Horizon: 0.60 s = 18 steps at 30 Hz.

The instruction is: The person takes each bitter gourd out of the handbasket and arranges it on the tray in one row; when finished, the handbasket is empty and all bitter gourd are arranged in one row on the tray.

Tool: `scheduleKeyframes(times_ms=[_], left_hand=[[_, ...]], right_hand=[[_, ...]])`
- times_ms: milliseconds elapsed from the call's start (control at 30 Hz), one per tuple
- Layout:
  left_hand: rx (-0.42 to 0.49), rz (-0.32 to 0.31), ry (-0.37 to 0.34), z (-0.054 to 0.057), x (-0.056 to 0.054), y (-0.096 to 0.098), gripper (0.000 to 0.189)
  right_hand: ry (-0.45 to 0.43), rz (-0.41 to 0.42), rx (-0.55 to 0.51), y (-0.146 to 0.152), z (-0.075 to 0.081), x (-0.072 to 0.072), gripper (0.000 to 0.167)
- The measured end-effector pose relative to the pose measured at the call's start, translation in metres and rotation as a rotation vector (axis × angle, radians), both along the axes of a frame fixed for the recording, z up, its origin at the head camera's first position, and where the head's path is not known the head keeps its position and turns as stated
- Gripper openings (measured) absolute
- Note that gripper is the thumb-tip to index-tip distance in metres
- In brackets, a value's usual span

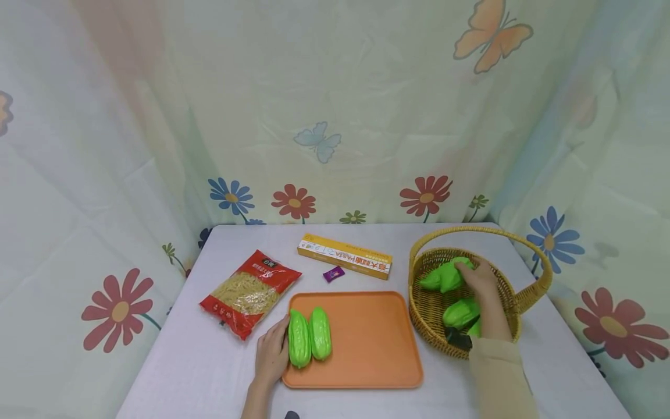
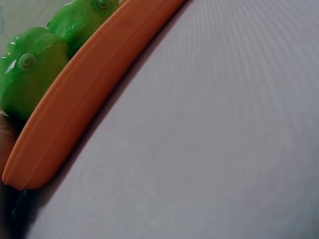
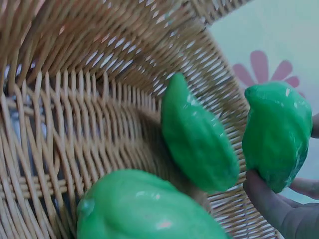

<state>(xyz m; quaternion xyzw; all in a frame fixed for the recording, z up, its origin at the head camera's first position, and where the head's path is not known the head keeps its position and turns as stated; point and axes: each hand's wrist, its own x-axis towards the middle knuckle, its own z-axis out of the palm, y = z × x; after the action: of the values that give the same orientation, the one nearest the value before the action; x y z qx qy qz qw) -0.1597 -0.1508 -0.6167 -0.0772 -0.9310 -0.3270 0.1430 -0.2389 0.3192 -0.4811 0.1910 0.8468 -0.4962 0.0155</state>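
Note:
My right hand grips a glossy green bitter melon over the far side of a wicker basket. Below it, another green bitter melon leans against the basket wall, and a larger one lies nearer the right wrist camera. My left hand rests along the left rim of an orange tray, its fingers looking fairly straight. Two green bitter melons lie side by side on the tray's left part, right beside that hand. My right forearm hides part of the basket.
A red bag of pasta lies left of the tray. Behind the tray are a yellow pasta box and a small purple packet. The basket's tall handle arches above it. Floral curtains surround the white table.

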Motion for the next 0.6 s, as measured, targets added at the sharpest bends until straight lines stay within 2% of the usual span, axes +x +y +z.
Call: scheduleKeyframes(times_ms=[167, 600], left_hand=[[-0.004, -0.004, 0.004, 0.0, -0.001, -0.001, 0.043], [-0.003, -0.003, 0.008, -0.001, -0.001, -0.001, 0.043]], right_hand=[[0.058, 0.023, -0.068, -0.01, 0.009, 0.007, 0.078], [0.166, 0.061, -0.103, -0.036, 0.034, 0.032, 0.081]])
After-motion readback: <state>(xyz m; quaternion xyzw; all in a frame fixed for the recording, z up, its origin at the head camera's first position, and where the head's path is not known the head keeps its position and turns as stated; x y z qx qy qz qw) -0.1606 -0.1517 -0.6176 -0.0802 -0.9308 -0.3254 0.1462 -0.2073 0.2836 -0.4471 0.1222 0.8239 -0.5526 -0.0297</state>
